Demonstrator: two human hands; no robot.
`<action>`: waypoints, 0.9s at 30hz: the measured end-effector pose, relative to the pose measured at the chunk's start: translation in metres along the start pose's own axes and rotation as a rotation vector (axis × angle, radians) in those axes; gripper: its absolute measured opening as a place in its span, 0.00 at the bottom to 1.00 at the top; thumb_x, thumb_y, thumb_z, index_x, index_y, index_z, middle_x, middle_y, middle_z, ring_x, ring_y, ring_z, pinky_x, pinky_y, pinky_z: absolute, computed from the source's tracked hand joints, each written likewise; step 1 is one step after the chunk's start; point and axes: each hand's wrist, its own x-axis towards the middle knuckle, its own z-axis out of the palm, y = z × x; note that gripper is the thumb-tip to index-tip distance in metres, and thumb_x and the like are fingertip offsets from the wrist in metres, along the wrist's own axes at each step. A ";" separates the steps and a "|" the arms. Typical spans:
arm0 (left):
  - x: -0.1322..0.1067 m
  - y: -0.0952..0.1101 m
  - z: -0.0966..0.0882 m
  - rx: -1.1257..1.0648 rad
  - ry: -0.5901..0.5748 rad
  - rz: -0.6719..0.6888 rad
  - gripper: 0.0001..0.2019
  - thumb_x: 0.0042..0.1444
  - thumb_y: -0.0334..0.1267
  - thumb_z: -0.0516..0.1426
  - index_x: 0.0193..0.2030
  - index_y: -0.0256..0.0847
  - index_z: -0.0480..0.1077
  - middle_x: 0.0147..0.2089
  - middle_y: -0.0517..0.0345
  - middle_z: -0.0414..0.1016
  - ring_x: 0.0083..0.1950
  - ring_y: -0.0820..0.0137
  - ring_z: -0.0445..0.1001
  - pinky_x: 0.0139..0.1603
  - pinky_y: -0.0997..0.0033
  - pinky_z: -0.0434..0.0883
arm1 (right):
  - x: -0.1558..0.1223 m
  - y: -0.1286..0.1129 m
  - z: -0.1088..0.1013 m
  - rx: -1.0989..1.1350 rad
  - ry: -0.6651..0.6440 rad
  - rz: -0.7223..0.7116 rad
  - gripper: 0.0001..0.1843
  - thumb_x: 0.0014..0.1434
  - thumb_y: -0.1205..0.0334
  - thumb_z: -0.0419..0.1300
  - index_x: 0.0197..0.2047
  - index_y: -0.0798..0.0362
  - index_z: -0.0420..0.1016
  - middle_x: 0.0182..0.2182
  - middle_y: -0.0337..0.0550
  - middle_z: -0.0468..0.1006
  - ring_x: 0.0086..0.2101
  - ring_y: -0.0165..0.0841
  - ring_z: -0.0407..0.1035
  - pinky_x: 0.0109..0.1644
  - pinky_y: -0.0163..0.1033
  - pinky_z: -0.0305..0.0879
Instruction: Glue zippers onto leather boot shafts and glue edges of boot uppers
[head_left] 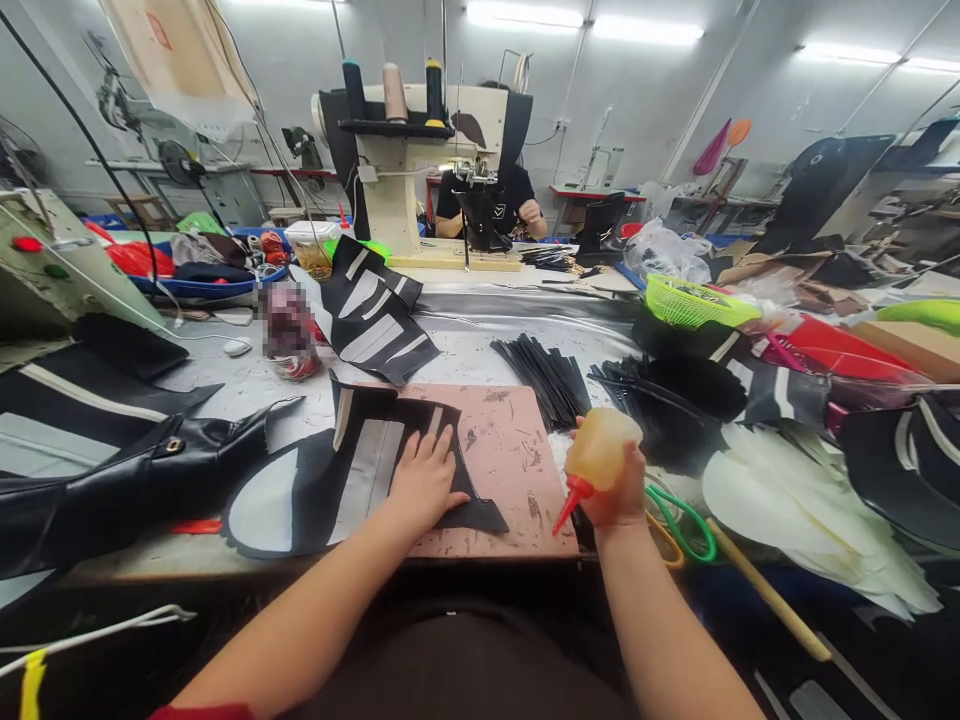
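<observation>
My left hand [424, 475] lies flat, fingers spread, on a black boot upper piece [382, 430] with white and grey strips on it. That piece rests partly on a pink work board [517, 450], and a rounded part with a white patch reaches out to the left. In my right hand [619, 490] is a glue bottle [604, 445] with yellowish contents, its red nozzle tipped down to the left above the board's right edge. My fingers wrap round the bottle.
Black strips [540, 375] fan out behind the board. Green-handled scissors [694, 525], a wooden stick [769, 590] and white sheets [817, 510] lie to the right. Black boot pieces [150, 450] cover the left. Across the table, a person [525, 205] sits behind a sewing machine [405, 150].
</observation>
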 end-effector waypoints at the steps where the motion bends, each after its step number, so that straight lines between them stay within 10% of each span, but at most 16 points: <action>1: 0.001 -0.005 0.001 0.005 -0.013 0.019 0.27 0.47 0.53 0.59 0.50 0.37 0.67 0.64 0.40 0.53 0.64 0.48 0.50 0.62 0.46 0.46 | 0.001 0.000 0.005 0.013 0.000 -0.013 0.35 0.45 0.33 0.49 0.46 0.52 0.68 0.35 0.47 0.74 0.35 0.39 0.69 0.31 0.41 0.66; 7: 0.008 -0.042 0.001 -0.096 -0.255 0.170 0.42 0.36 0.60 0.62 0.58 0.45 0.59 0.66 0.43 0.49 0.66 0.50 0.44 0.63 0.46 0.43 | 0.010 0.015 0.026 0.017 -0.001 0.007 0.39 0.35 0.29 0.57 0.43 0.49 0.67 0.30 0.42 0.73 0.27 0.33 0.65 0.18 0.31 0.54; 17: 0.013 -0.044 0.006 -0.160 -0.264 0.200 0.44 0.31 0.55 0.65 0.57 0.44 0.59 0.66 0.40 0.49 0.65 0.46 0.47 0.61 0.44 0.47 | 0.044 0.040 0.064 -0.050 0.034 -0.018 0.28 0.27 0.53 0.70 0.34 0.52 0.69 0.26 0.34 0.70 0.21 0.23 0.60 0.15 0.26 0.50; 27: 0.007 -0.042 -0.002 -0.203 -0.323 0.184 0.42 0.34 0.56 0.64 0.57 0.41 0.59 0.66 0.36 0.45 0.65 0.42 0.44 0.60 0.41 0.47 | 0.049 0.045 0.060 -0.019 0.005 0.039 0.25 0.29 0.58 0.72 0.34 0.49 0.71 0.31 0.36 0.76 0.28 0.30 0.71 0.23 0.31 0.70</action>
